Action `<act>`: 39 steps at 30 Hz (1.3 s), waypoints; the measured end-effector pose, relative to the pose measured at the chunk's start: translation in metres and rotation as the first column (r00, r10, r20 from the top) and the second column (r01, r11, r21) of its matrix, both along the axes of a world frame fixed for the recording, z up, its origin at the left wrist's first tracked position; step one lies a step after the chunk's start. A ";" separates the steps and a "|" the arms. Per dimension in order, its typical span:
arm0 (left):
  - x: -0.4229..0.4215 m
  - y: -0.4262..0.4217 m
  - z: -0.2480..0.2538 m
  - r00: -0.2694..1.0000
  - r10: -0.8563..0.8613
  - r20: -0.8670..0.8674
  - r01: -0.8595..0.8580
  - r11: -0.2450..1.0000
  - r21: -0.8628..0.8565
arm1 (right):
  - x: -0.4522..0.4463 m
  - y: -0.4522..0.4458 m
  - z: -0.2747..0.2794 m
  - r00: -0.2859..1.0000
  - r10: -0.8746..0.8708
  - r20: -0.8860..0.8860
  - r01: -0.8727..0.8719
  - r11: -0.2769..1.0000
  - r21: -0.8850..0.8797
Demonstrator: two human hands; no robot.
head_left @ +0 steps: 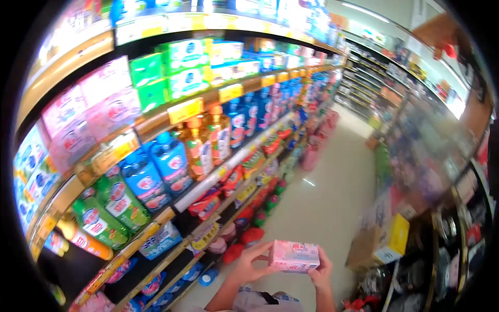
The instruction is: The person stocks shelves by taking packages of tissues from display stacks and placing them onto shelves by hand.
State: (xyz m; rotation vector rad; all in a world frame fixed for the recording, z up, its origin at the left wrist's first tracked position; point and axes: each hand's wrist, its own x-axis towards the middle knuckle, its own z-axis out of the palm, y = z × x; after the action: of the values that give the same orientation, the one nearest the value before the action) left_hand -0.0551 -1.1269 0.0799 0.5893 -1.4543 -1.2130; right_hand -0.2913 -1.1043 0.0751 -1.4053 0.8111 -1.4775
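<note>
Both of my hands hold a pink soap pack point(294, 256), a box-shaped package with printed lettering, in front of my body at the bottom of the view. My left hand point(253, 262) grips its left end, with the thumb along the lower edge and the fingers at the upper side. At the right end, my right hand point(321, 268) closes around the corner, its thumb on the lower front edge. Similar pink packs point(88, 112) are stacked on the shelf at the upper left.
Shelves on the left carry green soap packs point(148, 80), blue detergent bottles point(169, 161), green bottles point(101, 221) and orange bottles point(218, 132). A pale aisle floor point(327, 182) runs away from me. A yellow-sided carton point(391, 239) stands by the right shelves.
</note>
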 end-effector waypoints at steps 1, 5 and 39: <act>0.010 -0.004 -0.001 0.997 0.073 0.019 -0.072 0.997 -0.016 | 0.010 -0.014 0.001 0.999 0.038 0.032 -0.039 0.999 0.035; 0.047 0.001 0.021 0.933 0.352 0.071 -0.351 0.936 -0.032 | 0.048 -0.076 0.002 0.935 0.351 0.048 -0.351 0.936 0.000; 0.276 0.029 0.316 -0.483 0.855 -0.191 -0.668 -0.501 -0.551 | 0.422 -0.128 0.315 0.963 0.262 0.056 -0.130 0.641 -0.757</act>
State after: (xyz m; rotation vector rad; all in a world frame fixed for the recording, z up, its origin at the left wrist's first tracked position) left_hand 0.2207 -1.0974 0.3958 1.4050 -0.6941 0.9591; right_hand 0.1304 -1.2325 0.3900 -1.8558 -0.1276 -1.8106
